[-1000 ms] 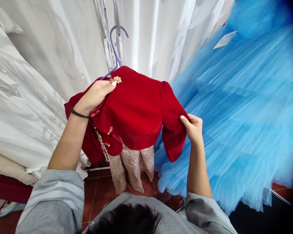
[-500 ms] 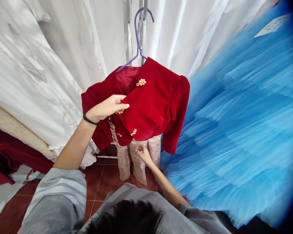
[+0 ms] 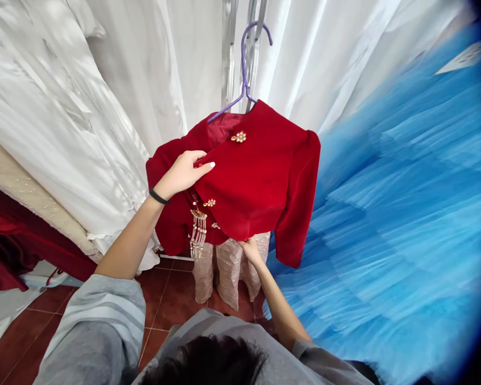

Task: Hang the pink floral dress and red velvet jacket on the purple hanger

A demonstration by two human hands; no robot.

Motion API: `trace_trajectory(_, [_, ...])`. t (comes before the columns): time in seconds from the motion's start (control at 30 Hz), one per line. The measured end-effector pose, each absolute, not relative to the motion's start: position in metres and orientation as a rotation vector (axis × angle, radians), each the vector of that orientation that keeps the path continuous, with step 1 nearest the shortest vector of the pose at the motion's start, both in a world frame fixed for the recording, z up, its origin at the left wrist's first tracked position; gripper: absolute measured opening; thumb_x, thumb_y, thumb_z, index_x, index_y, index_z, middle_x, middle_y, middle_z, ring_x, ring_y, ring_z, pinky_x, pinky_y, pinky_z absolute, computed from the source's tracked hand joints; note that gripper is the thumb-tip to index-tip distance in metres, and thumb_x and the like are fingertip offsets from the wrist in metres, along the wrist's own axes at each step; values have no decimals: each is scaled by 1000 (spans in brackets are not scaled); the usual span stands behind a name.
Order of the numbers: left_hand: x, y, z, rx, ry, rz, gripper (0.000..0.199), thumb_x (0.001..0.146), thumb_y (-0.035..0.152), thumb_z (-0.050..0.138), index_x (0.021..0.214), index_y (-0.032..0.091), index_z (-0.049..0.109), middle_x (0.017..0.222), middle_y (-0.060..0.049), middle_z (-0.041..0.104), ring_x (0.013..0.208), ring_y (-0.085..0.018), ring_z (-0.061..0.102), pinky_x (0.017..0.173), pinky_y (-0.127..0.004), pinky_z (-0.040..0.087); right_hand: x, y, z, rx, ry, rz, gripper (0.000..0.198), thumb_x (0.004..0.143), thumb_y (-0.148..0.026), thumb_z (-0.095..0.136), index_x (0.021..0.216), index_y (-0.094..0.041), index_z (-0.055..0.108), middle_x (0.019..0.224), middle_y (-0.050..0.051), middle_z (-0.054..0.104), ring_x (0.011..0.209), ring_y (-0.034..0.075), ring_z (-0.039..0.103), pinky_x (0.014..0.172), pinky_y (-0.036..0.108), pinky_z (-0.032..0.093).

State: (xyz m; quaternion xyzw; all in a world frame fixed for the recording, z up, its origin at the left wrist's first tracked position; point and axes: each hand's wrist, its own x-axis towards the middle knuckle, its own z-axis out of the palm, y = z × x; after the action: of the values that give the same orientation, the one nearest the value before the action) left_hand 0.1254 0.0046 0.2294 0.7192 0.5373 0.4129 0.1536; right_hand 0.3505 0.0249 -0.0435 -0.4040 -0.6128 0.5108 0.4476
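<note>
A red velvet jacket (image 3: 260,171) hangs from a purple hanger (image 3: 244,69) in front of me. My left hand (image 3: 186,172) is closed on the jacket's front edge, thumb outside and the other fingers mostly behind the cloth. Lower down, my right hand (image 3: 250,249) pinches the bottom hem. Flower-shaped pearl and gold fasteners, one a brooch-like clasp (image 3: 239,137), sit along the front opening. A beaded tassel ornament (image 3: 199,230) dangles below my left hand. Beneath the jacket shows a pale pink, shiny garment (image 3: 227,275).
White gowns (image 3: 116,69) hang on the left and behind. A layered blue tulle dress (image 3: 388,230) fills the right side. The metal rack post (image 3: 229,53) stands behind the hanger. Dark red cloth (image 3: 20,235) lies at the left, above red floor tiles (image 3: 176,299).
My right hand has risen from below the jacket and taken hold of its hem. The beaded tassel now hangs in plain sight. My left hand keeps its grip on the front edge.
</note>
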Motion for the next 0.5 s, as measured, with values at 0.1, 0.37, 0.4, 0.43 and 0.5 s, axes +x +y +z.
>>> trace_trajectory(0.1, [121,14,225,2126,1605,1266,35,87,46,53,71,16,60,69,-1,59,65,-14,51,61,-26,39,366,17,-48,-897,-1415,1433,52,61,-61,68,90,-19,60,94,10,71,92,22,66,77,34,54])
trace_trajectory(0.37, [118,21,218,2097,1765,1445,25,84,39,58,72,17,64,65,-2,63,62,-15,58,63,-27,42,339,-29,-75,-854,-1111,1859,45,67,-63,69,71,-20,55,74,7,66,73,18,64,72,33,54])
trace_trajectory(0.4, [120,24,214,2098,1799,1413,24,84,38,59,73,18,65,66,-2,65,63,-16,59,63,-27,43,332,-27,-75,-876,-1082,1826,44,72,-63,65,71,-20,54,75,7,66,72,17,63,72,32,53])
trace_trajectory(0.43, [122,25,211,2097,1840,1385,23,84,37,59,74,18,66,66,-2,65,64,-16,59,64,-27,43,327,-24,-75,-893,-1064,1782,43,76,-63,61,72,-21,53,78,7,66,72,16,62,72,30,52])
trace_trajectory(0.5, [127,20,206,2079,1929,1395,23,86,38,58,78,18,67,70,-2,66,65,-16,60,65,-27,45,323,-15,-76,-926,-1099,1724,38,80,-58,58,78,-20,55,84,8,67,72,15,60,70,29,50])
